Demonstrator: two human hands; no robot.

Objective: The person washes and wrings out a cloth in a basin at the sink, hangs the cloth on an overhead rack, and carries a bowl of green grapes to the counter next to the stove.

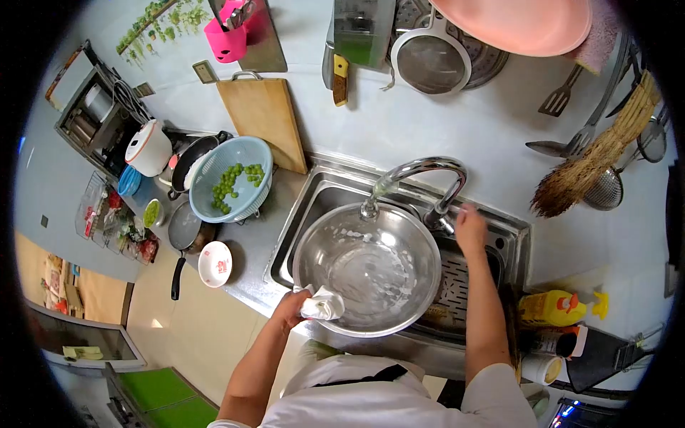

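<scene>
A large stainless steel basin (314, 246) sits over the sink (280, 250), with wet, whitish streaks and perhaps a little water inside. My left hand (291, 308) is closed on a bunched white cloth (323, 304) at the basin's near left rim. Above the basin's far edge hangs the spout of a chrome faucet (417, 167). At the faucet's base, my right hand (471, 228) is closed around the handle, its fingertips partly hidden. Whether water runs from the spout I cannot tell.
Left of the sink stand a blue colander (250, 203) of green grapes, a white bowl (215, 264), a saucepan (187, 228) and a wooden cutting board (267, 118). A yellow bottle (546, 308) is at the right. Strainers and a straw brush (596, 153) hang on the wall.
</scene>
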